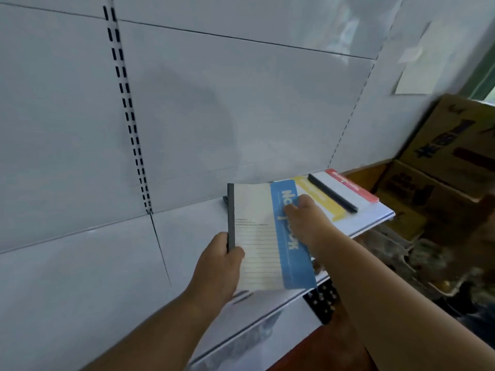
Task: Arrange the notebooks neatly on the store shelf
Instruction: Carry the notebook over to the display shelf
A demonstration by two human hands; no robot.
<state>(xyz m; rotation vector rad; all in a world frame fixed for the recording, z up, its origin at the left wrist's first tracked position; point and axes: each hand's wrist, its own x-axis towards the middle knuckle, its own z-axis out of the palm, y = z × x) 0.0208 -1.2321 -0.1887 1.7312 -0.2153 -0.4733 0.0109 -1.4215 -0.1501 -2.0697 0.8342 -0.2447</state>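
Note:
A notebook with a blue band and a dark grey spine (261, 236) lies on the white store shelf (112, 277). My left hand (219, 266) grips its spine at the near left corner, thumb on the cover. My right hand (302, 218) rests on the blue band with its fingers curled over the cover. Behind it, further right on the shelf, lie a yellow-banded notebook (318, 195) and a red-banded notebook (351, 184), the latter with a dark spine (332, 192) facing me.
The shelf's white back panel (201, 103) has slotted uprights (128, 108). Stacked brown cardboard boxes (450, 156) stand to the right of the shelf end. A pale paper sheet (423, 62) is stuck on the wall above them. The shelf's front edge (267, 317) runs diagonally.

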